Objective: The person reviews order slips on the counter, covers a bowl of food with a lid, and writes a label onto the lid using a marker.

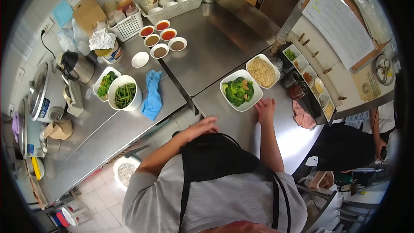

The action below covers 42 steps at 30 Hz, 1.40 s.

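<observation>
My right hand [265,108] lies on the steel counter with its fingers spread, right beside the white bowl of broccoli [239,91]; I cannot tell whether the fingertips touch the rim. Close behind that bowl stands another white bowl, filled with what looks like fried rice [261,71]. My left hand [202,127] is in front of my black apron [207,155], near the counter edge. Its fingers are stretched out and nothing shows in them.
On the left counter are a bowl of green vegetables [125,96], a second broccoli dish [106,83], a blue cloth [152,96] and several sauce bowls [168,34]. Condiment trays [308,77] and a pink cloth [303,114] are to the right. Another person's hand [380,147] appears far right.
</observation>
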{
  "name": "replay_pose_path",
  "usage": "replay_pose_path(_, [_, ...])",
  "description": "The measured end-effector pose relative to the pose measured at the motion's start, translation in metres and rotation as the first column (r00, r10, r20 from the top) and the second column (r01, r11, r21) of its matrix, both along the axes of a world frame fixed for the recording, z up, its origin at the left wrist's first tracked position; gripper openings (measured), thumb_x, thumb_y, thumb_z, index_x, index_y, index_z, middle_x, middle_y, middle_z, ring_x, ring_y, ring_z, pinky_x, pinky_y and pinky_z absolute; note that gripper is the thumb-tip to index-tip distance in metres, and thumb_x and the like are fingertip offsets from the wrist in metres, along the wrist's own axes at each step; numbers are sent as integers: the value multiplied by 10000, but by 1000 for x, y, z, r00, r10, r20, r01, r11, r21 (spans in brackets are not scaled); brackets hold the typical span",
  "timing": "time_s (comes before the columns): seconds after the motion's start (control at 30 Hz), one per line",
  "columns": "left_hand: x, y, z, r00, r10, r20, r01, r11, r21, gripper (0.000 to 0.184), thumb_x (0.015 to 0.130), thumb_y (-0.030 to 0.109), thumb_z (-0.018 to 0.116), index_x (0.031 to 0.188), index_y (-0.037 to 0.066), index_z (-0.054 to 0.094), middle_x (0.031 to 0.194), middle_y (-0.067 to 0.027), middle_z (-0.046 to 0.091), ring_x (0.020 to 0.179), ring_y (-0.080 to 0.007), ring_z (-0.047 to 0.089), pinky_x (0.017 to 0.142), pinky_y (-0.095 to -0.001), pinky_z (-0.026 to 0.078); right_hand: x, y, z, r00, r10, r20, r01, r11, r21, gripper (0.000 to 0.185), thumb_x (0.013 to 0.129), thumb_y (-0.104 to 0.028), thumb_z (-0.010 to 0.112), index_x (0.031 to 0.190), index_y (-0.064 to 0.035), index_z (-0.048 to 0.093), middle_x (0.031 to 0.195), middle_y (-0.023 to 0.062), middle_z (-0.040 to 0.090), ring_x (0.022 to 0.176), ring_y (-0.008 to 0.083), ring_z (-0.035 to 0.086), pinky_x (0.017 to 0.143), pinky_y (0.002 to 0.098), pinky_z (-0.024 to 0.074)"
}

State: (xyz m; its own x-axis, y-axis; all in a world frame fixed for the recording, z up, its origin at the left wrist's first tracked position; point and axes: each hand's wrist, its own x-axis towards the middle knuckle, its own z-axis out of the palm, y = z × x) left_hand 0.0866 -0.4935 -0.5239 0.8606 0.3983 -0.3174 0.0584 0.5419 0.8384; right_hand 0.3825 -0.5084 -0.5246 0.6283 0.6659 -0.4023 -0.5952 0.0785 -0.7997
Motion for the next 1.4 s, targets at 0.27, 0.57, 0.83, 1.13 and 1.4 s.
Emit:
replay_pose_path(0.27, [-70, -26, -56, 955, -178, -238, 250, 913, 321, 539, 864, 430, 285, 1235, 42, 334, 1268, -119, 341, 1186, -224, 294, 988, -305, 201, 5, -34, -17, 989, 90, 119, -101, 991, 86, 303, 831, -149, 458, 1097, -58, 346, 835, 101, 508, 696, 193, 541, 593, 281, 466])
replay_pose_path(0.57, [-131, 2, 16, 632, 658, -410, -493, 749, 442, 337, 801, 356, 495, 971, 66, 480, 699, -27, 530, 654, -111, 530, 539, -228, 404, -4, -49, -20, 867, 223, 446, -242, 970, -15, 134, 830, -166, 477, 859, -36, 496, 779, 67, 541, 648, 133, 531, 594, 245, 455])
replay_pose_path(0.83, [-208, 39, 42, -178, 954, -242, -921, -75, 383, 336, 781, 379, 519, 888, 83, 402, 740, -34, 429, 557, -114, 471, 469, -238, 367, -26, -68, -12, 684, 294, 668, -274, 952, -139, 297, 836, -188, 417, 575, -50, 451, 551, 26, 465, 515, 89, 412, 489, 218, 326])
replay_pose_path(1.13, [-262, 56, 33, -96, 988, -124, -961, -60, 269, 148, 752, 126, 533, 731, 75, 396, 558, -24, 449, 413, -118, 456, 357, -230, 362, -71, -70, -20, 686, 222, 693, -75, 969, -237, 249, 839, -221, 406, 724, -33, 524, 578, 15, 419, 483, 95, 403, 469, 218, 377])
replay_pose_path(1.4, [-328, 3, 19, 121, 984, -129, -954, 151, 258, 262, 850, 308, 385, 883, 54, 441, 666, -44, 501, 545, -129, 483, 470, -239, 395, -254, -132, -40, 625, 594, 506, -451, 804, -388, 148, 778, -126, 527, 881, -23, 551, 662, 33, 524, 599, 104, 513, 558, 242, 424])
